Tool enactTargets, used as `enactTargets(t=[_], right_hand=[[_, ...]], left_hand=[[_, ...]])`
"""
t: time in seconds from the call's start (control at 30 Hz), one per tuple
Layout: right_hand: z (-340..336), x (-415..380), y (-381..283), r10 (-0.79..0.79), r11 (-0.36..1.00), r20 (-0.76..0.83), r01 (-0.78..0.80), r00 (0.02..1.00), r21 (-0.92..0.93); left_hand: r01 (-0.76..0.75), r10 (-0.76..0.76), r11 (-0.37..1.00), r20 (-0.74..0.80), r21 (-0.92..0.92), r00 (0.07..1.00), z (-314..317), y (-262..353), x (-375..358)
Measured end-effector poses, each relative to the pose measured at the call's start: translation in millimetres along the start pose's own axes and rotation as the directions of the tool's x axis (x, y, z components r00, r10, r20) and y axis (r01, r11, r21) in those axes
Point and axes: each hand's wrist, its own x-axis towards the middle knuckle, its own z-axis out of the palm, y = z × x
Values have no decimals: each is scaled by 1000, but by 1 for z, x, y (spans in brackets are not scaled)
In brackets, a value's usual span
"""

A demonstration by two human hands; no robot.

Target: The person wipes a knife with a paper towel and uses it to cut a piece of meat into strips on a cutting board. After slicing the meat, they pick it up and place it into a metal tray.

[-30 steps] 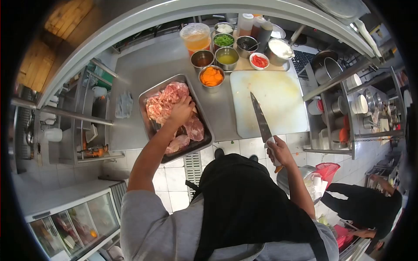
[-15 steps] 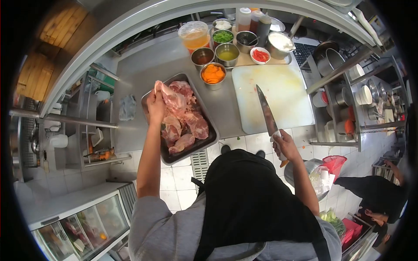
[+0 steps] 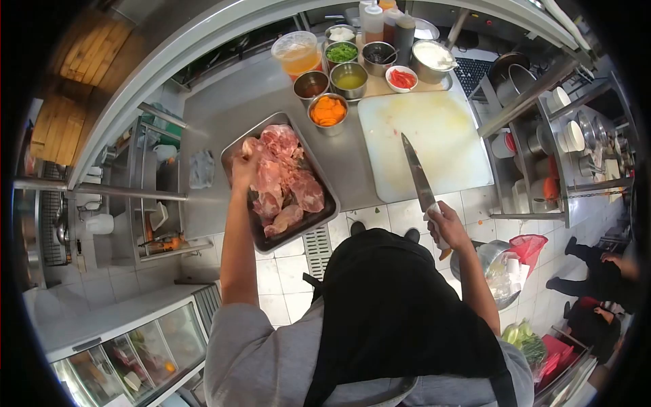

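Observation:
At the left of the head view, a dark metal tray (image 3: 329, 216) holds several pieces of raw meat (image 3: 306, 192). My left hand (image 3: 244, 169) is down at the tray's left side, closed on one pale pink piece of raw meat; its fingertips are partly hard to make out against the meat. My right hand (image 3: 445, 226) grips the handle of a large kitchen knife (image 3: 418, 173). The blade points away from me, lying over the near part of a white cutting board (image 3: 434, 136). A few small reddish bits are on the board.
Behind the board and tray stand a bowl of sliced carrots (image 3: 328, 112), several metal containers, a bowl of red strips (image 3: 402, 79), a tub of orange liquid (image 3: 296, 54) and squeeze bottles (image 3: 373, 24). A crumpled plastic bag (image 3: 201, 169) lies left. Other people (image 3: 603, 278) are at far right.
My left hand has lowered the piece of meat onto the others in the tray. The knife stays in my right hand, almost unmoved. At far right, people have shifted.

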Motion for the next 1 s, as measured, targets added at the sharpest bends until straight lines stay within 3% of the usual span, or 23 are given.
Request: enactTargets(t=[0.03,0.1,0.13,0.2,0.23,0.3,0.33,0.4,0.53,0.63,0.7,0.73,0.83,0.93,1.0], right_hand=[[-2,-1,1,1,1000,3,-1,1000,1],[-5,-4,4,5,1000,-13,-5,1000,15],[-5,-6,7,7,1000,-14,-7,1000,18],[-9,-9,8,4,1000,-18,-3,1000,25],[-11,-9,7,-1,1000,-21,1,1000,26],[-12,-13,6,4,1000,-24,-4,1000,3],[-13,-13,8,5,1000,-23,-4,1000,10],[-20,-14,13,-1,999,-22,2,1000,37],[-26,-14,16,-11,999,-22,12,1000,43],[-35,-15,25,-43,998,-18,44,999,46],[-35,-22,18,-13,999,-56,16,998,49],[-37,-23,20,1,997,-55,3,999,76],[-48,-25,28,-7,999,-109,11,994,40],[-54,-33,25,-91,987,-128,107,988,119],[-60,-33,26,-93,988,-199,114,976,101]], left_hand=[[2,-2,1000,-1,2,1000,6,-6,-4],[-233,217,968,-161,-89,963,19,-15,-12],[-234,218,968,-157,-87,963,18,-18,-13],[91,-99,867,11,-490,995,16,-17,-13],[87,-93,867,12,-490,996,17,-16,-13],[-72,16,879,-123,-471,992,15,-10,-19],[-74,19,882,-121,-466,992,13,-5,-22],[-215,146,851,-177,-479,973,4,8,-31],[-239,146,923,-300,-301,943,5,63,-49],[-358,239,874,-351,-328,905,40,115,-67],[-373,252,883,-382,-286,889,81,149,-78],[-424,336,888,-382,-175,861,105,163,-80],[-402,320,869,-293,-288,901,189,216,-103],[-361,325,813,-158,-458,932,277,230,-103],[-10,75,774,76,-633,994,331,223,-103]])
